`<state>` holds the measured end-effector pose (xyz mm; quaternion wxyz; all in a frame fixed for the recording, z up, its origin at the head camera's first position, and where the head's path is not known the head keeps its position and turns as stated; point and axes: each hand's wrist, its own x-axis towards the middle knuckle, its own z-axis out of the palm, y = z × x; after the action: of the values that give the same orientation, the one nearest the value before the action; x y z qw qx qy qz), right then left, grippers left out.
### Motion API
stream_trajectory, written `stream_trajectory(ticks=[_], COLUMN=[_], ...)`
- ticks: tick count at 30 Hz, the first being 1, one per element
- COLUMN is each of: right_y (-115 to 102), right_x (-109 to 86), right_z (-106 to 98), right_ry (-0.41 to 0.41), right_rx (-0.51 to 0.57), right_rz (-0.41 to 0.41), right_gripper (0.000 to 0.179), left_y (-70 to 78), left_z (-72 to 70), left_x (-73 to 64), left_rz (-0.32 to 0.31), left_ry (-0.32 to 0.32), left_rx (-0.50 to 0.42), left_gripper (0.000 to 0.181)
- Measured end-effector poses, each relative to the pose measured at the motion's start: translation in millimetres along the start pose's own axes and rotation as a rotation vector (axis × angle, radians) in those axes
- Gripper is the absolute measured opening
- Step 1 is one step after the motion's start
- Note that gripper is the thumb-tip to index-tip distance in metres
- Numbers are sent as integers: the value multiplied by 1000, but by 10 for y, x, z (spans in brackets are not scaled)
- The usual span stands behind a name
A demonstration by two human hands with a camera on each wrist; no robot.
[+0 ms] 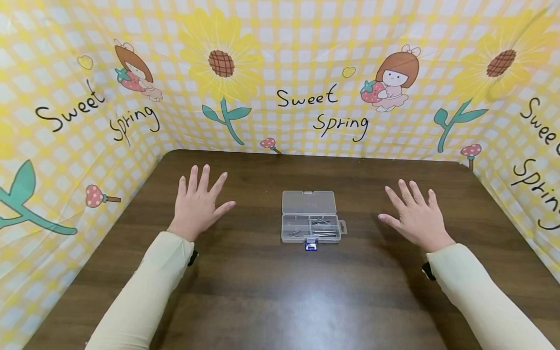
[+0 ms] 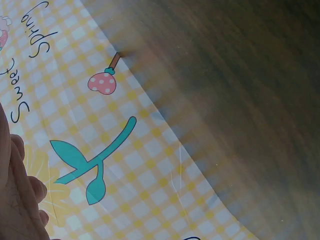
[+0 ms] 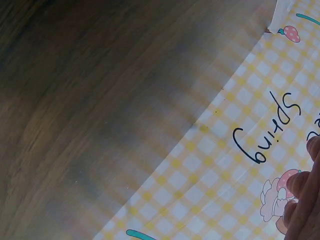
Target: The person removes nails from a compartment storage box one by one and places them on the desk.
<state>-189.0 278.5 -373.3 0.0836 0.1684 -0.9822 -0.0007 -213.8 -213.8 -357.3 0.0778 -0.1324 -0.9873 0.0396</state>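
- Standing ready appears to be the step in hand: your left hand [image 1: 196,209] and right hand [image 1: 415,218] flank the clear box [image 1: 295,221], both well apart from it.
- Grip: wide on both sides, fingers straight and spread, nothing held. Whether your palms touch the table [image 1: 262,291] cannot be told.
- Location: the box sits on the table between your hands, its lid [image 1: 308,201] laid open on the far side, a blue clip [image 1: 311,246] at the near edge.
- Contents: long pins [image 1: 325,234] in the near right compartment, a jumble of metal pieces [image 1: 321,221] behind them, short pins [image 1: 294,233] in the near left.
- Advice: you would do well to steady the box by its side wall with one hand and pinch with the other's fingertips.
- Risk: such thin metal could slip or roll; tipping the box would likely mix the compartments.
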Motion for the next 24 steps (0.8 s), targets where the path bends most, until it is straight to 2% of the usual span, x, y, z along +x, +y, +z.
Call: stream_trajectory(ticks=[5, 9, 15, 19, 24], right_y=[-68, -178, -341, -405, -457], right_x=[0, 48, 166, 189, 172], right_z=[-17, -41, -72, -59, -20], right_ry=[-7, 49, 98, 96, 94], right_rx=[52, 124, 174, 207, 243], right_rz=[-19, -77, -154, -175, -206], right_gripper=[73, 61, 51, 51, 56], left_y=[10, 67, 245, 348, 421], left_z=[-11, -12, -60, -80, -69], left_x=[-8, 3, 36, 51, 47], left_rz=[10, 46, 116, 162, 261], left_ry=[-24, -34, -26, -10, 8], left_rx=[19, 24, 25, -2, -62], left_gripper=[78, 77, 77, 76, 76])
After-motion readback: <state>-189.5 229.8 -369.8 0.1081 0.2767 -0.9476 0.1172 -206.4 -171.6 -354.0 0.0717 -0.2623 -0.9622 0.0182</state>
